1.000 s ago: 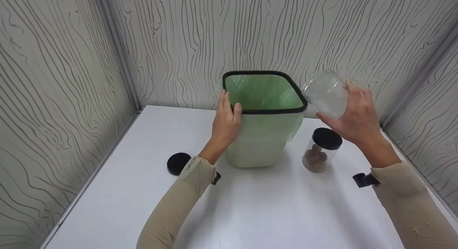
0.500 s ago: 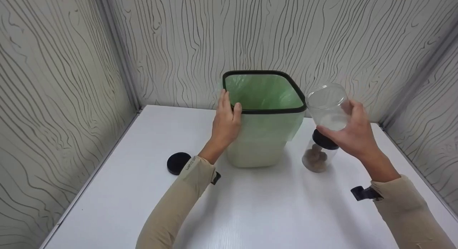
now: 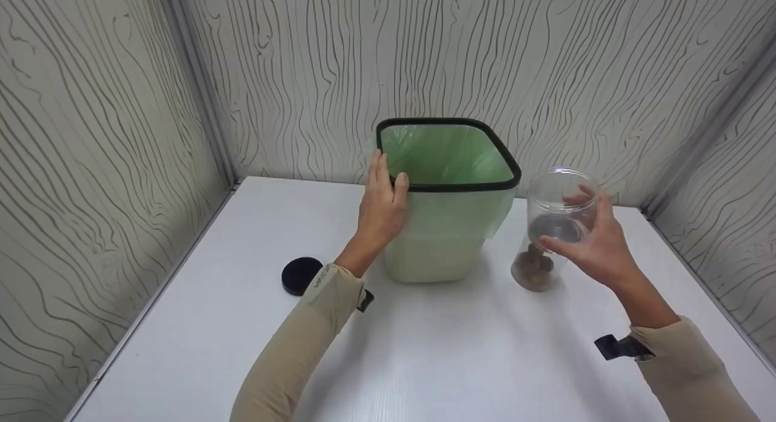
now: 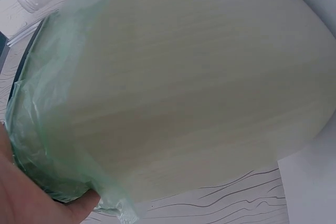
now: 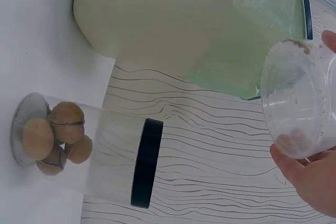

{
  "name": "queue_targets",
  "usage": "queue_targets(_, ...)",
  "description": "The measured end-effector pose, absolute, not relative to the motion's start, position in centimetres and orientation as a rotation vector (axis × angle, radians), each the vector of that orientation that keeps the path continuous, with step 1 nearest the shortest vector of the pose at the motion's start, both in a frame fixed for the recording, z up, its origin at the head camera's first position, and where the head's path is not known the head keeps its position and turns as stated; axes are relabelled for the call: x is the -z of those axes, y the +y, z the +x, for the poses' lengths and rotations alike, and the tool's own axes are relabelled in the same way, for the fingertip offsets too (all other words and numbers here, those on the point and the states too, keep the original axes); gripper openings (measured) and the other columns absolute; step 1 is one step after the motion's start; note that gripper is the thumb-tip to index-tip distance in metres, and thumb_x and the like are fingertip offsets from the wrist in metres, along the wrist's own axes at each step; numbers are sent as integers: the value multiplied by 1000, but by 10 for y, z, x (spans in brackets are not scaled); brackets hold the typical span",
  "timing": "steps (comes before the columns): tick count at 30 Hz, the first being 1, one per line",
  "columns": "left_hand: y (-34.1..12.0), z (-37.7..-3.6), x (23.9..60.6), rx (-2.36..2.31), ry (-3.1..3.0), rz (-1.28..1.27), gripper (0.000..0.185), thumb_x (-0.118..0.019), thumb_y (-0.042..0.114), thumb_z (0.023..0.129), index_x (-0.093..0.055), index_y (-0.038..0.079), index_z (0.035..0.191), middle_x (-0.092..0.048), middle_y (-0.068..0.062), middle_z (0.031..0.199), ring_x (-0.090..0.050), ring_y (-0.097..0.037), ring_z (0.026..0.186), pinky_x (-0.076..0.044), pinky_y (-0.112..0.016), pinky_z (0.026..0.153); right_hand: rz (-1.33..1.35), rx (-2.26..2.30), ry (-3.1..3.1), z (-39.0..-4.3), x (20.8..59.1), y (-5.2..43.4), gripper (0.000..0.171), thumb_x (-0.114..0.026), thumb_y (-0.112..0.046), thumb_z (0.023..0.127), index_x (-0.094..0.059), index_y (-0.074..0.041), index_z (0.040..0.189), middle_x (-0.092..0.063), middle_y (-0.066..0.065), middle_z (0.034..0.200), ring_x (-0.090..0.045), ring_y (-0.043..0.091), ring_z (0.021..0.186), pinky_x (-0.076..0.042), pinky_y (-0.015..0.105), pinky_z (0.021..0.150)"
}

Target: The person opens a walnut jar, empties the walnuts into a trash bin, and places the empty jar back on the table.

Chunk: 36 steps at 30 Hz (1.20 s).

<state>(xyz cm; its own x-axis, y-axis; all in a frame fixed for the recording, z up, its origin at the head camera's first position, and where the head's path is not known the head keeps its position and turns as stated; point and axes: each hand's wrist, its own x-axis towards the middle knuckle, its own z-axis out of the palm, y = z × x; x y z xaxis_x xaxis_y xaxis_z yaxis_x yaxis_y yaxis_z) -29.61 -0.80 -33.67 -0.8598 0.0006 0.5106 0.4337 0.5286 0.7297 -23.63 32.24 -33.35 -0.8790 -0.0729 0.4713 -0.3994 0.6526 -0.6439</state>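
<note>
Your right hand [image 3: 597, 246] grips the apparently emptied jar [image 3: 561, 207] upright; left hand [image 3: 382, 207] rests flat-fingered on the bin [image 3: 448, 228]; the capped walnut jar [image 5: 79, 150] stays full

- I am at a small staged booth, more a recording set-up than a lived-in room.
- Wall panels [image 3: 545, 64] with a wavy wood-grain print close me in on three sides, joined by metal corner strips [image 3: 200, 100].
- The white table [image 3: 436, 355] fills the booth floor (wall to wall).
- It carries just a lined bin [image 3: 445, 228], jars and a loose lid [image 3: 301, 276].
</note>
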Motion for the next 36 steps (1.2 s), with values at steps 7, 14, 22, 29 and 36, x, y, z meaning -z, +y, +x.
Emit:
queue_targets(7,-9,-297,337,1300,-2316,-356,60,-30,35,102,-18,1,150,-12,-13,156,-21,-26,140,-25,-43,108,424,-1167,-2490,-231,348,329,96,-82,-7,72,-19,-7,144,-44,15,133,-39,40,126,-35,47,99)
queue_targets(14,-11,-298,337,1322,-2318,-353,60,-30,36,102,-18,2,150,-12,-11,156,-21,-26,140,-25,-43,108,469,-1170,-2554,-227,368,334,96,-84,-10,70,-21,-4,142,-45,12,134,-43,17,123,-33,14,90)
queue_targets(22,-12,-299,337,1322,-2310,-381,58,-31,32,103,-17,-1,149,-13,-14,156,-19,-26,140,-24,-43,109,534,-1186,-2582,-225,388,338,88,-85,-8,68,-30,-5,137,-47,11,133,-41,1,115,-38,24,88)
queue_targets(29,-12,-299,337,1309,-2303,-382,58,-31,32,103,-18,-2,149,-13,-13,156,-21,-27,140,-26,-44,108,543,-1234,-2661,-224,407,339,90,-86,-11,67,-30,-4,137,-47,10,129,-45,15,114,-41,41,88)
queue_targets(36,-12,-301,338,1299,-2309,-377,58,-31,33,103,-18,-1,149,-13,-14,156,-21,-27,140,-26,-43,108,507,-1223,-2767,-225,430,340,95,-87,-18,66,-27,-3,138,-47,11,128,-44,30,117,-41,39,90)
